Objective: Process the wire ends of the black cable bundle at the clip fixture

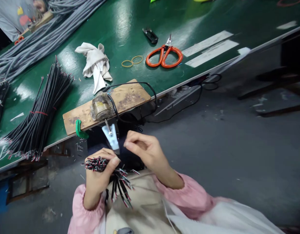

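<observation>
My left hand (101, 172) is closed around a bundle of short black cables (96, 164), their red, white and dark wire ends fanning out on both sides of the fist. My right hand (147, 151) is closed in a pinch just right of a light blue clip (111, 136); whatever sits between its fingertips is too small to make out. The clip sits on the shaft of a small motor (101, 107) wrapped in clear tape. That motor is fixed to a wooden board (130, 94) at the table edge, which a green clamp (80, 130) grips.
On the green table (74, 94) lie a tied black cable bundle (40, 113), long grey cables (49, 39), a white cloth (96, 63), rubber bands (132, 61), orange-handled scissors (164, 57), black snips (150, 35) and paper strips (211, 53). Another person's hand (40, 6) shows far left.
</observation>
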A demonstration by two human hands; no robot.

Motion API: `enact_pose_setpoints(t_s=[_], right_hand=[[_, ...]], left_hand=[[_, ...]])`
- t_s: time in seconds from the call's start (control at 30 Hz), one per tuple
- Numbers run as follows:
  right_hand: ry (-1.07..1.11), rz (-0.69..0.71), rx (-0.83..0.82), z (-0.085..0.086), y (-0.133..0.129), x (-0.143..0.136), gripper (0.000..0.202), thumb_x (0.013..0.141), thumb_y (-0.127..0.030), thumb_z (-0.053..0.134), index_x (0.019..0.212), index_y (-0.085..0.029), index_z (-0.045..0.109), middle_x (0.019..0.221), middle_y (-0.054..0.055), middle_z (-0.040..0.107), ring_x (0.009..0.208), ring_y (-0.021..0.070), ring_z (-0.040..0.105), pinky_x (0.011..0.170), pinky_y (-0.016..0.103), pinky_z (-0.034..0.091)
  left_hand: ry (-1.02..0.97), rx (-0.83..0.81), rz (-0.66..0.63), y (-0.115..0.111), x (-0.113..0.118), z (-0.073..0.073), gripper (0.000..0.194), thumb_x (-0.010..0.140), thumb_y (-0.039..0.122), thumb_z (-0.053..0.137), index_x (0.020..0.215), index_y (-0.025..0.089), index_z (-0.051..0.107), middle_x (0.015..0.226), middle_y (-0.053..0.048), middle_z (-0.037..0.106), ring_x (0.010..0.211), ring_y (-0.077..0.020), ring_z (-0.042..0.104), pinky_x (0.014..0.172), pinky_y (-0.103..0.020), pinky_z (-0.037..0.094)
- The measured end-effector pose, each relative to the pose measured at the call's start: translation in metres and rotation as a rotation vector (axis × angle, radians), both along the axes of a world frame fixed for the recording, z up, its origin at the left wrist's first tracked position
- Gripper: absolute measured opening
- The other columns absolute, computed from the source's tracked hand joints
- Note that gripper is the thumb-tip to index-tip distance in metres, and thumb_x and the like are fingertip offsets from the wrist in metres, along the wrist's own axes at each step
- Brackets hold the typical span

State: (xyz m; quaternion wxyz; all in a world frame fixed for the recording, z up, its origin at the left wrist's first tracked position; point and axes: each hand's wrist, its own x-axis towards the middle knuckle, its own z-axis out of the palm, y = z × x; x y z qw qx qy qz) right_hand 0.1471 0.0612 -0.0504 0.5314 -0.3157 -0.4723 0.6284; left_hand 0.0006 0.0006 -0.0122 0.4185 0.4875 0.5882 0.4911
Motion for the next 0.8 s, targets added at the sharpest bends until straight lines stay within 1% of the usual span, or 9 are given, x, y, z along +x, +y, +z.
enact_pose_setpoints(t_s=[0.07, 0.1, 0.2, 0.3, 0.37, 0.43, 0.53, 0.67, 0.8], right_hand=[[-0.134, -0.051, 0.286, 0.014, -0.005, 0.007, 0.013, 0.083, -0.019, 0.073, 0.070, -0.019, 0.070, 0.063, 0.001, 0.066, 0.060, 0.0132, 0.054, 0.062, 0.030, 0.044], [-0.184, -0.057, 0.387, 0.022, -0.007, 0.009, 0.011, 0.083, -0.016, 0.073, 0.072, -0.019, 0.071, 0.064, 0.001, 0.067, 0.061, 0.0138, 0.055, 0.062, 0.030, 0.045], [-0.303, -0.046, 0.536, 0.039, -0.010, 0.009, 0.006, 0.083, -0.013, 0.072, 0.079, -0.017, 0.072, 0.068, 0.003, 0.069, 0.065, 0.0151, 0.057, 0.063, 0.031, 0.046], [-0.342, -0.069, 0.517, 0.041, -0.009, 0.008, 0.011, 0.085, -0.011, 0.066, 0.075, -0.016, 0.068, 0.067, 0.003, 0.067, 0.065, 0.0151, 0.056, 0.063, 0.031, 0.046], [-0.310, -0.064, 0.439, 0.034, -0.009, 0.008, 0.015, 0.087, -0.012, 0.064, 0.072, -0.017, 0.067, 0.066, 0.003, 0.066, 0.063, 0.0144, 0.054, 0.061, 0.030, 0.045], [-0.268, -0.044, 0.347, 0.027, -0.010, 0.009, 0.018, 0.088, -0.016, 0.063, 0.070, -0.017, 0.066, 0.064, 0.002, 0.064, 0.061, 0.0138, 0.053, 0.059, 0.029, 0.044], [-0.241, -0.035, 0.256, 0.019, -0.014, 0.009, 0.026, 0.090, -0.024, 0.062, 0.066, -0.017, 0.064, 0.060, 0.001, 0.060, 0.059, 0.0134, 0.051, 0.057, 0.029, 0.043], [-0.192, -0.009, 0.258, 0.016, -0.017, 0.008, 0.031, 0.092, -0.032, 0.062, 0.064, -0.018, 0.064, 0.059, 0.002, 0.062, 0.056, 0.0136, 0.051, 0.057, 0.030, 0.044], [-0.181, -0.062, 0.281, 0.012, -0.014, 0.008, 0.023, 0.090, -0.028, 0.064, 0.070, -0.018, 0.069, 0.063, 0.003, 0.067, 0.058, 0.0143, 0.055, 0.062, 0.032, 0.048]], left_hand=[[-0.032, -0.071, -0.047, 0.000, 0.002, 0.000, 0.029, 0.079, 0.040, 0.075, 0.060, 0.018, 0.072, 0.060, -0.004, 0.069, 0.058, -0.0163, 0.064, 0.058, -0.027, 0.054], [-0.028, -0.107, -0.073, 0.001, 0.004, 0.001, 0.031, 0.077, 0.043, 0.077, 0.060, 0.017, 0.072, 0.058, -0.004, 0.069, 0.054, -0.0158, 0.062, 0.054, -0.027, 0.052], [0.008, -0.163, -0.118, 0.002, 0.010, 0.003, 0.035, 0.068, 0.043, 0.083, 0.053, 0.016, 0.066, 0.050, -0.002, 0.063, 0.045, -0.0126, 0.053, 0.043, -0.024, 0.045], [-0.030, -0.148, -0.045, 0.001, 0.013, 0.003, 0.026, 0.065, 0.033, 0.085, 0.058, 0.016, 0.067, 0.051, 0.001, 0.063, 0.045, -0.0117, 0.055, 0.045, -0.023, 0.046], [-0.068, -0.127, 0.019, -0.001, 0.012, 0.002, 0.018, 0.067, 0.029, 0.084, 0.065, 0.017, 0.070, 0.056, 0.001, 0.066, 0.045, -0.0118, 0.059, 0.047, -0.022, 0.050], [-0.076, -0.113, 0.046, -0.003, 0.010, 0.001, 0.015, 0.069, 0.028, 0.082, 0.066, 0.018, 0.072, 0.057, 0.001, 0.067, 0.044, -0.0110, 0.060, 0.046, -0.021, 0.050], [-0.051, -0.106, 0.048, -0.007, 0.006, -0.001, 0.014, 0.073, 0.031, 0.080, 0.067, 0.019, 0.074, 0.059, 0.000, 0.068, 0.045, -0.0109, 0.060, 0.046, -0.021, 0.050], [-0.003, -0.088, 0.046, -0.008, 0.004, 0.000, 0.018, 0.077, 0.034, 0.077, 0.068, 0.018, 0.075, 0.057, -0.001, 0.068, 0.047, -0.0123, 0.061, 0.048, -0.022, 0.049], [-0.025, -0.090, 0.032, -0.008, 0.004, 0.002, 0.024, 0.079, 0.039, 0.075, 0.066, 0.018, 0.075, 0.054, 0.000, 0.067, 0.045, -0.0120, 0.060, 0.047, -0.022, 0.049]])
